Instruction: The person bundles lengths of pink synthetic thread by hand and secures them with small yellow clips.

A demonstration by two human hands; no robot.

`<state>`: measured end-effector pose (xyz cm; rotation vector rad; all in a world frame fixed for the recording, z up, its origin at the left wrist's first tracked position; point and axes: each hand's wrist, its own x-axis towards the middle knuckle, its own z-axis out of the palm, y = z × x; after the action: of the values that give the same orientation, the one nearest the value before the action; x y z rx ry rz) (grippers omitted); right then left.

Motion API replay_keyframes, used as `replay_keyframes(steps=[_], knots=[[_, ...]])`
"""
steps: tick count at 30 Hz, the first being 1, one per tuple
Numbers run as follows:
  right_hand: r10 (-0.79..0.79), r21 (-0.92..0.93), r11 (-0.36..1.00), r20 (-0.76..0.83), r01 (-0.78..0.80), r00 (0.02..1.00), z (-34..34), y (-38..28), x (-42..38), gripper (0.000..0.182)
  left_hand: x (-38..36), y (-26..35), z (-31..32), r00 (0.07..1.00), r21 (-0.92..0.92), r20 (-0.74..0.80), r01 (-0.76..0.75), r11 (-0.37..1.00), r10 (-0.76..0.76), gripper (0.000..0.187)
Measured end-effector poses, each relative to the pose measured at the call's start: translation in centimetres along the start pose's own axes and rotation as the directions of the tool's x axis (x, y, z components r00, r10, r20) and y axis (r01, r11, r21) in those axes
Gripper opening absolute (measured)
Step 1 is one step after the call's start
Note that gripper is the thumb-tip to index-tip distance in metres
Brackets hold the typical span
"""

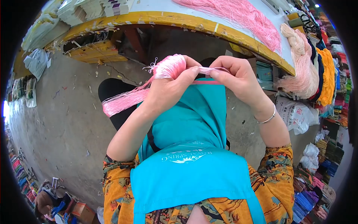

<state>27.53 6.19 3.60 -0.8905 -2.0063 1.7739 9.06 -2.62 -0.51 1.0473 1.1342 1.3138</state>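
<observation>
A skein of pink thread [169, 67] loops over the back of my left hand [173, 86], and its tail hangs down to the left across my dark trouser leg. Thumb and fingers of that hand pinch a thin bundle of the strands. My right hand [236, 78] grips the same bundle a short way to the right, thumb against curled forefinger. Between the two hands the strands [204, 70] run short and level. A further pink strip lies over the turquoise apron [186, 119] on my lap, just below my fingers.
Ahead stands a white table with a yellow edge [167, 18], bearing loose pink thread [238, 18] and stacks of paper bands [89, 9]. Cream and orange skeins [326, 76] hang at its right end. Plastic bags [298, 114] lie on the right; bundles and boxes sit lower left.
</observation>
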Motion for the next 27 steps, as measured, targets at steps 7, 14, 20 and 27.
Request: replay_keyframes(steps=[7, 14, 20, 27], knots=[[-0.066, -0.028, 0.998, -0.151, 0.062, 0.986, 1.6, 2.0, -0.2, 0.012, -0.6, -1.9, -0.2, 0.981, 0.186, -0.189, -0.016, 0.982, 0.052, 0.017], [-0.106, -0.063, 0.993, -0.175, 0.096, 0.979, 2.5, 3.5, 0.0, 0.011, -1.1, -1.8, 0.7, 0.989, 0.044, -0.137, -0.054, 0.998, 0.06, 0.011], [-0.183, -0.292, 0.948, -0.185, 0.124, 0.966, 2.7, 3.1, -0.1, 0.009, -1.1, -1.9, 0.6, 0.99, 0.146, -0.134, -0.023, 0.989, 0.043, 0.012], [-0.302, -0.459, 0.866, -0.172, 0.195, 0.938, 3.2, 3.7, 0.1, 0.004, -1.0, -2.0, 0.9, 0.991, 0.257, -0.134, 0.017, 0.966, 0.018, 0.009]])
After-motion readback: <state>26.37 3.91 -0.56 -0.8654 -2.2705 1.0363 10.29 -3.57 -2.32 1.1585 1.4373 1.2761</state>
